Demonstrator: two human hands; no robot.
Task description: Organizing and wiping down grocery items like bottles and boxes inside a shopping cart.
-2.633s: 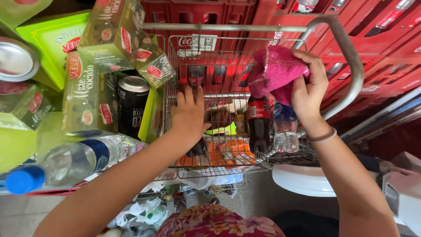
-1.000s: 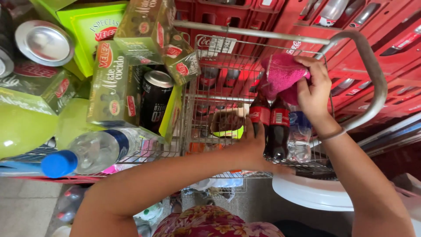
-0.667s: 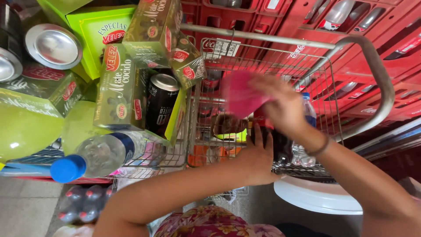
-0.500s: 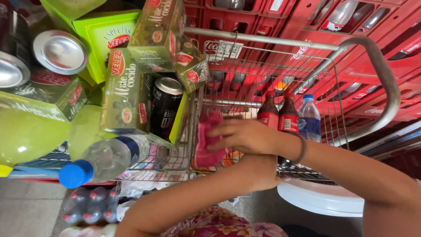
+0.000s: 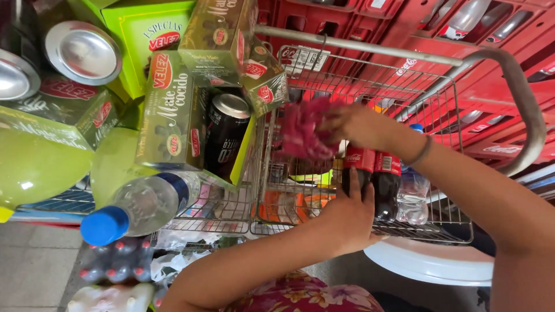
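Wiping with a pink cloth, right hand has its fingers closed on the bunched fabric, pressing it inside the wire cart, up near the cart's left wall. Motion blur on cloth and hand, so exact contact spot unclear; looks to sit just above and left of the cola bottles.

Left hand reaches in from below, palm against the base of the two dark cola bottles, fingers wrapped round the nearer one and steadying it upright. Water bottle stands just right of them, blue cap, touching or nearly so.

Progress, judged only from how things lie: cloth is at the left part of the cart, away from the bottles, so the cleaning looks mid-way. Can't tell which surfaces are already clean; no visible dirt or wet streaks either way. Bottles upright in the cart, not lifted out.

Around it: green boxes stacked on the left shelf, a black can wedged between them, silver can tops top left, a big water bottle with blue cap lying on its side. Red crates behind the cart. White stool below the cart's right corner.
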